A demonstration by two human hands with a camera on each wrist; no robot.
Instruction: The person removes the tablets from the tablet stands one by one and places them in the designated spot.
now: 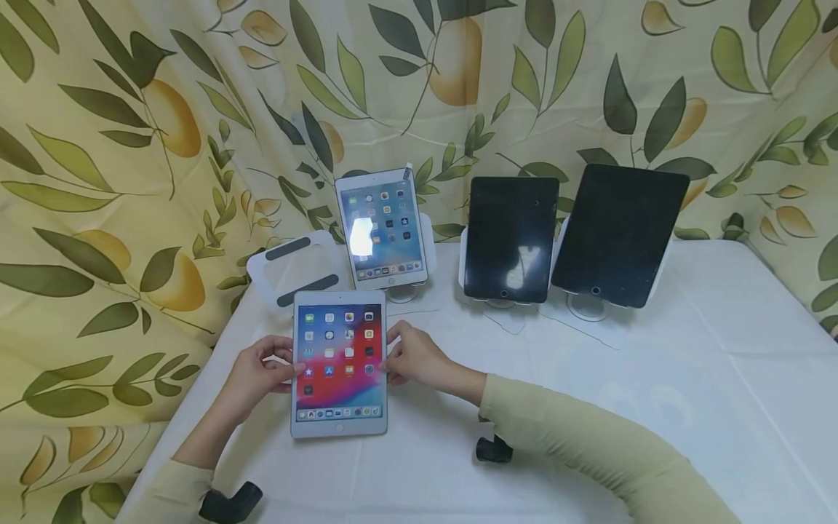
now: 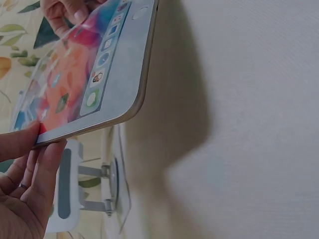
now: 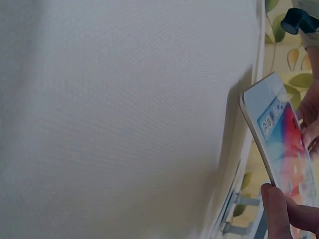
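on the white bench [image 1: 589, 407], front-left, both hands hold the lit tablet [image 1: 339, 362] by its side edges, lifted off the cloth: left hand [image 1: 258, 375] grip pinching left edge, right hand [image 1: 415, 358] grip w/ fingers curled on right edge. empty stand [image 1: 294, 268] just behind.

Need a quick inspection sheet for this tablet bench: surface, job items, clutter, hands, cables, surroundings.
Surface: white tablecloth, bare at right.
Job's things: lit white tablet, held by both side edges, lifted off the cloth; empty white stand behind it.
Clutter: lit tablet on stand; two dark tablets on stands.
Hands: left hand grips left edge; right hand grips right edge.
Cables: nothing seen.
Surroundings: leaf-print curtain.
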